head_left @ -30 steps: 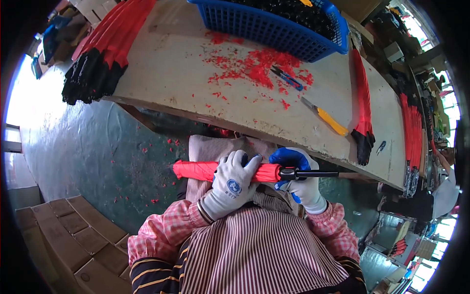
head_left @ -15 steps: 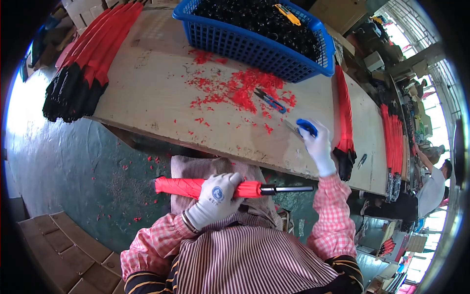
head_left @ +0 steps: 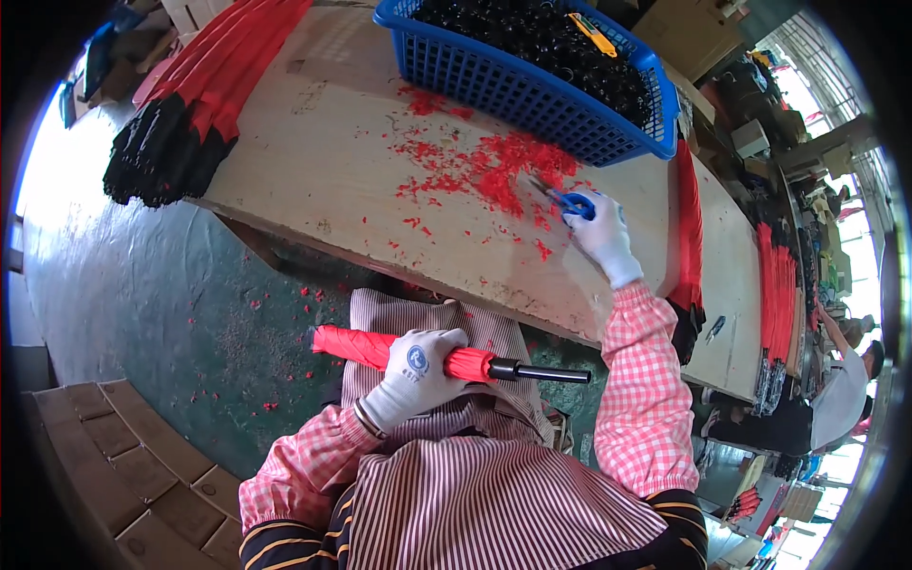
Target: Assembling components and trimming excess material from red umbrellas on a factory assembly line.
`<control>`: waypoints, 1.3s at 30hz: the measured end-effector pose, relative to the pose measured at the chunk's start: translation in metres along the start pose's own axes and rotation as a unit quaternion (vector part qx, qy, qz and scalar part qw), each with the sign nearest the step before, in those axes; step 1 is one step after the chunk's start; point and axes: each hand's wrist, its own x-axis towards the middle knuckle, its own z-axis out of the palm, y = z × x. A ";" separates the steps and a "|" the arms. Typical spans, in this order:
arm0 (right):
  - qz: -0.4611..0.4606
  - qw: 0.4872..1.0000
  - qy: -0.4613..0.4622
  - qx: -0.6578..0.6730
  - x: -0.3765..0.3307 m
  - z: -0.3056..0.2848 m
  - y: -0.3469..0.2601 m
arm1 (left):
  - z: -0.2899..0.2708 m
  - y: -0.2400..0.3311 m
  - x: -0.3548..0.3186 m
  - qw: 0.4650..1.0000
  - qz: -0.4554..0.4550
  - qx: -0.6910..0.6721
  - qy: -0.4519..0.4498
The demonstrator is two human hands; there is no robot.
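Across my lap lies a furled red umbrella [head_left: 356,345], its dark collar and bare metal shaft pointing right. My left hand [head_left: 418,369], in a white glove, is wrapped round its middle. Out over the tabletop, my gloved right hand [head_left: 602,233] is closed on blue-handled scissors [head_left: 579,205], whose blades point away to the left over a scatter of red scraps [head_left: 503,171]. A second cutting tool that lay on the scraps is not clearly separate from these scissors now.
A blue plastic basket [head_left: 522,83] of small black parts stands on the table [head_left: 313,180], a yellow cutter [head_left: 594,34] on top. Bundled red umbrellas [head_left: 214,85] lie at left, more [head_left: 777,294] at right. Brown cartons [head_left: 142,465] sit lower left; another person [head_left: 836,399] is far right.
My right hand has moved forward over the table with the scissors, toward the scraps. The umbrella in my left hand has tilted slightly, its shaft end lower. The whole view has shifted a little.
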 end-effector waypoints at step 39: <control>-0.119 0.772 -0.486 0.391 -0.223 -0.083 -0.141 | 0.010 0.032 -0.073 0.965 0.120 0.002 -0.231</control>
